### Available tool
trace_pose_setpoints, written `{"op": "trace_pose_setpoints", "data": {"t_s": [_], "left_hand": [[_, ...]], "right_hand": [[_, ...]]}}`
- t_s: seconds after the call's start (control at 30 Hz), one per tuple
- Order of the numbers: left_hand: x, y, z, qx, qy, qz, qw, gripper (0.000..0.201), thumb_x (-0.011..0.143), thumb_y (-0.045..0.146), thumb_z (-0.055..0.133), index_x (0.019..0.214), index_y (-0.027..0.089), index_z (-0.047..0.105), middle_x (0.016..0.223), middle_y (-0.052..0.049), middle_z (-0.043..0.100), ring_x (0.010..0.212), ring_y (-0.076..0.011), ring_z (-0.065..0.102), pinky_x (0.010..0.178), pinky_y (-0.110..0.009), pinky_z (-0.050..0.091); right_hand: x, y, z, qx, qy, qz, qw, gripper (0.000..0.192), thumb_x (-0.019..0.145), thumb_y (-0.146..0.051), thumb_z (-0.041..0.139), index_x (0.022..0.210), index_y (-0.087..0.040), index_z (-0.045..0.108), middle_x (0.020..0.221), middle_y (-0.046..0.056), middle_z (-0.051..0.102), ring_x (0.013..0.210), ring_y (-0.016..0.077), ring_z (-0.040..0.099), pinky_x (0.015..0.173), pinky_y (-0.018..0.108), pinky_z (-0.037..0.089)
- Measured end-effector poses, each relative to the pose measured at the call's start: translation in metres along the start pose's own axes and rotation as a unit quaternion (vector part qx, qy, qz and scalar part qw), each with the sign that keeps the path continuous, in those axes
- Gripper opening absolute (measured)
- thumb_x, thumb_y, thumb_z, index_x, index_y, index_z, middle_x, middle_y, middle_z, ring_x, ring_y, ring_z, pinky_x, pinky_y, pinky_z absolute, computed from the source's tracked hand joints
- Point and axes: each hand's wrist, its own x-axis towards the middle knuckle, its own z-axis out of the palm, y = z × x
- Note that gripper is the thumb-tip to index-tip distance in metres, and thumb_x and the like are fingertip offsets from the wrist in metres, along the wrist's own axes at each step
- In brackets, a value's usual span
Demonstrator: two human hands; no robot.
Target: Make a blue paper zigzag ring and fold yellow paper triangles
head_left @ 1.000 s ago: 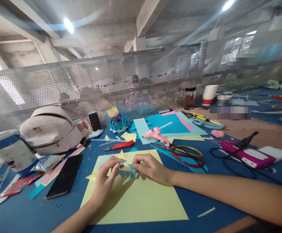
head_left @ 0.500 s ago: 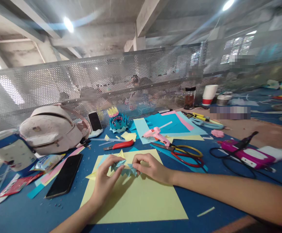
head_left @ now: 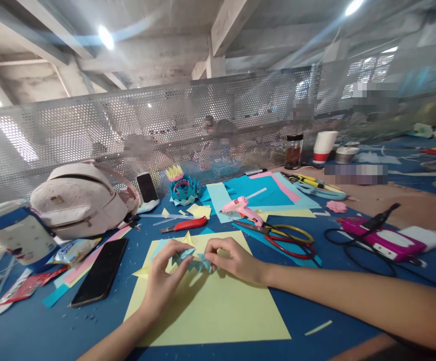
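Note:
Over a sheet of yellow paper (head_left: 218,311), both hands grip a light-blue folded paper piece (head_left: 194,264) with pointed edges. My left hand (head_left: 164,273) pinches its left end between thumb and fingers. At the right end, my right hand (head_left: 233,258) is closed on it with the thumb and fingertips. Pointed yellow paper tips (head_left: 141,272) stick out to the left of my left hand. Just beyond lies a red utility knife (head_left: 186,225). A pink glue gun (head_left: 242,209) and scissors (head_left: 283,239) rest past my right hand.
A black phone (head_left: 99,273), a mug (head_left: 20,240) and a pale backpack (head_left: 80,200) stand left. A blue paper crown-like piece (head_left: 184,190) is at the back. A magenta device (head_left: 383,240) with a black cable lies right. A perforated metal screen (head_left: 173,120) closes the far side.

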Motion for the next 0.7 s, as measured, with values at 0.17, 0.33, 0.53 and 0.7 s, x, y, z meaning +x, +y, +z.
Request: {"op": "trace_pose_setpoints", "data": {"t_s": [0.17,0.33,0.53,0.7], "left_hand": [[-0.001,0.0006,0.0001,0.006,0.001,-0.005,1.0,0.009,0.093,0.03,0.065,0.1,0.026,0.069,0.098,-0.003,0.069,0.095,-0.0186,0.064,0.082,-0.028,0.049],[0.0003,0.0009,-0.0001,0.005,-0.001,-0.004,1.0,0.009,0.093,0.03,0.065,0.099,0.025,0.069,0.097,-0.004,0.07,0.094,-0.0193,0.064,0.081,-0.029,0.049],[0.0006,0.0029,-0.0009,0.01,-0.005,-0.014,1.0,0.011,0.091,0.031,0.065,0.098,0.024,0.069,0.095,-0.005,0.07,0.092,-0.0207,0.065,0.08,-0.03,0.05],[-0.0014,-0.0004,0.0017,-0.018,0.023,-0.046,0.999,0.013,0.089,0.031,0.068,0.099,0.025,0.063,0.098,-0.003,0.065,0.095,-0.0199,0.061,0.082,-0.03,0.048]], "right_hand": [[0.0,0.0012,-0.0002,-0.003,-0.001,0.001,1.0,0.027,0.097,-0.034,0.055,0.077,-0.016,0.06,0.072,0.001,0.061,0.068,0.0129,0.057,0.064,0.024,0.045],[-0.0001,0.0008,-0.0002,-0.002,0.0,0.0,1.0,0.027,0.097,-0.034,0.055,0.077,-0.016,0.06,0.072,0.001,0.061,0.069,0.013,0.057,0.063,0.024,0.045],[-0.0002,-0.0022,-0.0002,0.0,-0.002,0.007,1.0,0.028,0.097,-0.034,0.055,0.077,-0.016,0.06,0.072,0.001,0.061,0.069,0.0132,0.057,0.062,0.023,0.044],[-0.0002,-0.0024,-0.0002,-0.005,0.004,0.005,1.0,0.028,0.097,-0.034,0.055,0.076,-0.016,0.06,0.071,0.0,0.061,0.069,0.0131,0.056,0.063,0.023,0.044]]}}
